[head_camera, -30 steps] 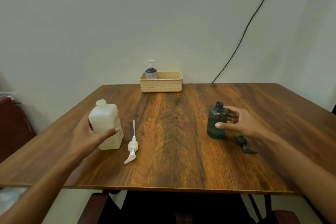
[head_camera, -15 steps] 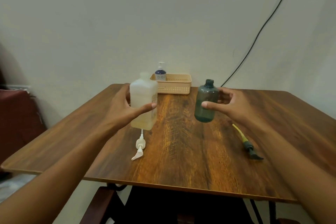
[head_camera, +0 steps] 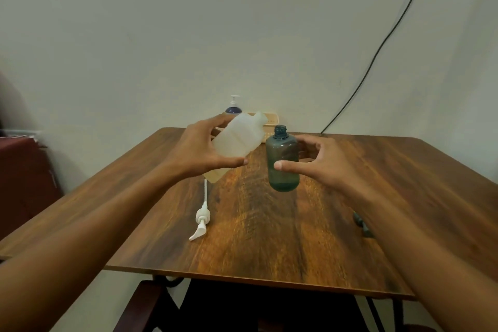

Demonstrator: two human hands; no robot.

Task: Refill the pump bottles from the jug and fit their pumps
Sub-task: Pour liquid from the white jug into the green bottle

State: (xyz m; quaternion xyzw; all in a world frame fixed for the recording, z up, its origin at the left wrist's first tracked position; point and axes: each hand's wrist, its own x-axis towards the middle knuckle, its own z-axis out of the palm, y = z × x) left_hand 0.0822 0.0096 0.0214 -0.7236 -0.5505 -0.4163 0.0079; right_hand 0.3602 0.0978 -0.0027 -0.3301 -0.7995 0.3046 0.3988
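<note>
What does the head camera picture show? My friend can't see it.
Above a table, the left hand holds a white jug tilted toward the open neck of a dark bottle, which the right hand holds upright. A white pump lies on the table, and a basket stands by the wall.

Dim, even light is falling. A soft shadow is lying on the table (head_camera: 269, 240) below the grip; edges are blurring.

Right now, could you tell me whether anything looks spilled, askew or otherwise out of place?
Nothing stands out. The left hand holds the jug tilted toward the open mouth of the upright teal bottle in the right hand, as pouring needs, and no spill shows on the table.
</note>
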